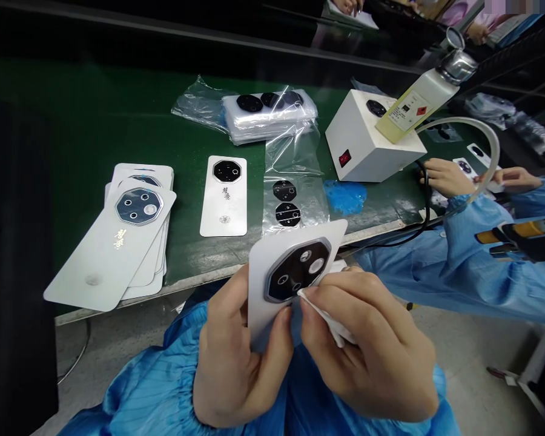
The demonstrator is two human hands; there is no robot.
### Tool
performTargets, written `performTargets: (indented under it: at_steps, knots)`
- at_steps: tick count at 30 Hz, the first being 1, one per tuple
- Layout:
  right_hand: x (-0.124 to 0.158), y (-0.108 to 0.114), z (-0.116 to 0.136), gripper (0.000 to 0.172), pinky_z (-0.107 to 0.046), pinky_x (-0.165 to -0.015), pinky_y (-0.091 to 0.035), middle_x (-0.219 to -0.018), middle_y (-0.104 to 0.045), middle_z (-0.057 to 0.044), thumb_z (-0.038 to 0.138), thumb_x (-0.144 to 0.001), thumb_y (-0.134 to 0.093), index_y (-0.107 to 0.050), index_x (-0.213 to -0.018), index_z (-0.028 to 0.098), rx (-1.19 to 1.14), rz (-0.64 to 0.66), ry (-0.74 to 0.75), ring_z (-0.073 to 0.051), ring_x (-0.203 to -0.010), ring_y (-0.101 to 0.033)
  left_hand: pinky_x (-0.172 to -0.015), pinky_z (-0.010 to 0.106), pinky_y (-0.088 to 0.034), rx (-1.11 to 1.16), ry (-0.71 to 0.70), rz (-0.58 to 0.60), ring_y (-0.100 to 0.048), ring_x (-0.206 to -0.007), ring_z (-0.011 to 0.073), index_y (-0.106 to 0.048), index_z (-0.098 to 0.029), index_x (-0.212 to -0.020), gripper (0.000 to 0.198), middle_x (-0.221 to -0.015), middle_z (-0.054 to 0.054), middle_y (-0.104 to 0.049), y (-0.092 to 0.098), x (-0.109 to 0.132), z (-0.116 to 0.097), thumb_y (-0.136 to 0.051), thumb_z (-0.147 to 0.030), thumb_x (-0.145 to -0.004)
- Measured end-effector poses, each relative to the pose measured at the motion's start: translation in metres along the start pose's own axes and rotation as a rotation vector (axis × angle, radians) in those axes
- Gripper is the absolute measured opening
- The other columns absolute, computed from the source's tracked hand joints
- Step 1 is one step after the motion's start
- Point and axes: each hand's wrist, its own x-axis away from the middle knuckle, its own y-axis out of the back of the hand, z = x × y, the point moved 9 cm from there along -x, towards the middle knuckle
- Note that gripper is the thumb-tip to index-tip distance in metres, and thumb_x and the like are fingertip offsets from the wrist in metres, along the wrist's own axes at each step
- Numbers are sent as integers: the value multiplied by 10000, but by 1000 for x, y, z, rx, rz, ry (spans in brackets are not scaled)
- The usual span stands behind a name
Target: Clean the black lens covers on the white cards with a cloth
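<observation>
Two hands work at 6 o'clock: the left hand (pixel 231 357) grips a white card (pixel 262 290) bearing an octagonal black camera lens plate (pixel 297 270), while the right hand (pixel 367 345) pinches a folded white wipe (pixel 322 319) against the plate's lower edge. Grit caught in the wipe could scratch the lenses, and heavy pressure might shift the plate. The card is held beyond the edge of the green surface (pixel 186 181), so a slipping grip could drop it to the floor (pixel 463 357). A stack of similar cards (pixel 109 254) lies at 9 o'clock.

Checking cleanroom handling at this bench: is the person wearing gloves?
No: the left hand, holding the white card, and the right hand, holding a white wipe against the camera lens piece, are both bare.
</observation>
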Motion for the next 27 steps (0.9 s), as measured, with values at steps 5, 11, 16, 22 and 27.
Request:
performTargets:
  at_steps: [5, 11, 16, 22, 27]
  knots:
    - [1, -1, 2, 144, -274, -559, -506, -650, -596, -3, 32, -707, -592, -575, -753, 167, 50, -21, 19, -118, -593, -548, -842, 439, -520, -253, -190, -76, -616, -972, 304, -601, -278, -806, 140, -996, 40, -654, -3, 1, -20, -625, -212, -685]
    - [3, -3, 1, 130, -267, -563, -494, -651, -591, -3, 39, -724, -583, -580, -762, 164, 62, -6, 16, -112, -598, -537, -709, 366, -553, -329, -339, -22, -670, -814, 243, -603, -356, -1037, 362, -995, -27, -692, -11, 3, -26, -600, -182, -720]
    - [3, -2, 1, 135, -260, -557, -489, -623, -578, 5, 27, -723, -577, -582, -745, 159, 61, -20, 5, -112, -589, -549, -729, 398, -550, -318, -408, -58, -677, -859, 268, -648, -357, -1039, 413, -1108, -20, -679, -7, 8, -21, -611, -114, -707]
    - [7, -6, -1, 120, -276, -585, -500, -689, -600, -8, 52, -745, -568, -587, -774, 166, 99, -1, -2, -128, -645, -577, -566, 332, -545, -355, -507, 122, -668, -644, 218, -471, -359, -1290, 680, -893, 4, -722, -17, 4, -25, -583, -35, -703]
    - [7, -9, -4, 119, -271, -567, -483, -686, -606, -14, 59, -749, -558, -592, -790, 165, 166, 1, -4, -140, -668, -597, -606, 322, -550, -419, -529, 128, -670, -684, 214, -349, -357, -1368, 757, -963, 12, -711, -19, 3, -26, -589, -48, -719]
